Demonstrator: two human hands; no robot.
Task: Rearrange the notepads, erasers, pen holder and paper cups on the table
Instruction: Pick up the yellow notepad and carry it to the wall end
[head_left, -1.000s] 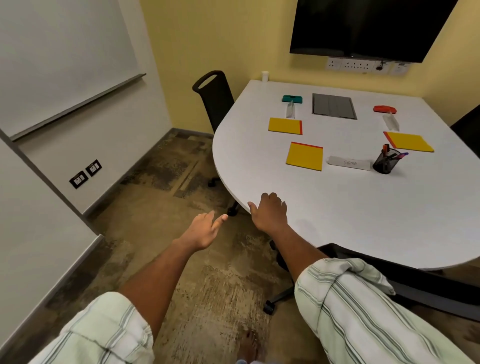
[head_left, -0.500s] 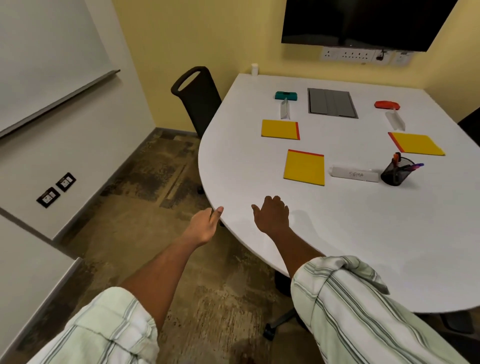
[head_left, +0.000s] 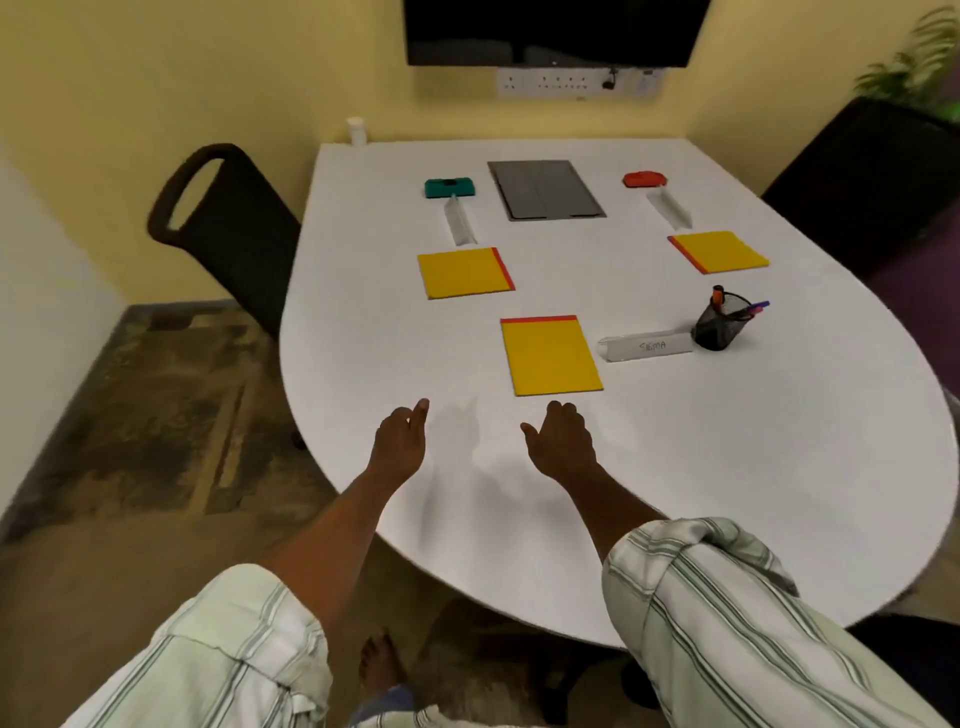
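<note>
Three yellow notepads lie on the white table (head_left: 727, 467): the nearest notepad (head_left: 549, 355) just beyond my hands, a left notepad (head_left: 465, 272) and a right notepad (head_left: 719, 251). A black mesh pen holder (head_left: 719, 325) with pens stands right of the nearest pad. A teal eraser (head_left: 449, 187) and a red eraser (head_left: 644, 179) lie at the far end. A white paper cup (head_left: 356, 131) stands at the far left corner. My left hand (head_left: 399, 441) and my right hand (head_left: 563, 441) hover over the near table, fingers relaxed, holding nothing.
A name card marked SIGMA (head_left: 647, 345) lies between the nearest pad and the pen holder. Two more name cards (head_left: 460, 223) (head_left: 670, 208) and a grey panel (head_left: 545, 188) sit further back. Black chairs (head_left: 228, 228) (head_left: 862, 182) flank the table.
I have stepped round to face the table. Both hands moved from its left edge forward over the tabletop, toward the nearest notepad.
</note>
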